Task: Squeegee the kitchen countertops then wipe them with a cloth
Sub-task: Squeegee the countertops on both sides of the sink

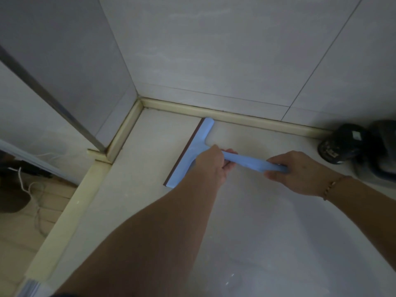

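Note:
A light blue squeegee [194, 151] lies flat on the pale countertop [150, 159], its dark rubber edge facing left, its top end near the back trim. My left hand [214, 163] grips the handle close to the blade. My right hand [300, 172] grips the far end of the handle; a thin bracelet sits on that wrist. No cloth is in view.
A cream raised trim [246, 118] runs along the back wall and the left edge [70, 213]. Tiled walls meet in the corner. A dark appliance [360, 146] stands at the right by the back trim. Below the left edge, a floor with a white cord [34, 196].

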